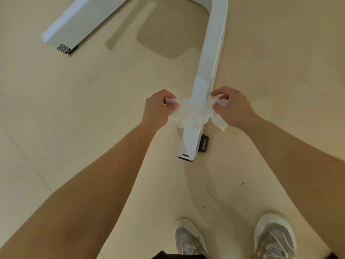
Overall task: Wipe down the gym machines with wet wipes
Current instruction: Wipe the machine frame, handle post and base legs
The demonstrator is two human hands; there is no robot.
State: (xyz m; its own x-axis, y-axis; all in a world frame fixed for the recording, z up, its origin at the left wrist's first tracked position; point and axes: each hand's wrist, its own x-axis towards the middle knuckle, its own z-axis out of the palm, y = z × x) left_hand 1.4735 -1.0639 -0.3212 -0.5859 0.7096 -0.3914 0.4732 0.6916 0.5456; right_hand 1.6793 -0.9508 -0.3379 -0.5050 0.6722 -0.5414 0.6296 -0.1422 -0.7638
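Note:
A crumpled white wet wipe (190, 114) is stretched between both hands above the floor. My left hand (158, 109) pinches its left end, and my right hand (232, 107) pinches its right end, with a loose corner hanging below that hand. Directly under the wipe runs the white base leg of a gym machine (207, 75), lying on the floor and ending near my feet. I cannot tell whether the wipe touches the leg.
A second white base leg (74, 25) with a QR sticker lies at the upper left. A small black foot pad (203, 143) sits beside the near leg's end. My two white sneakers (274, 238) stand on the beige floor, which shows dark specks.

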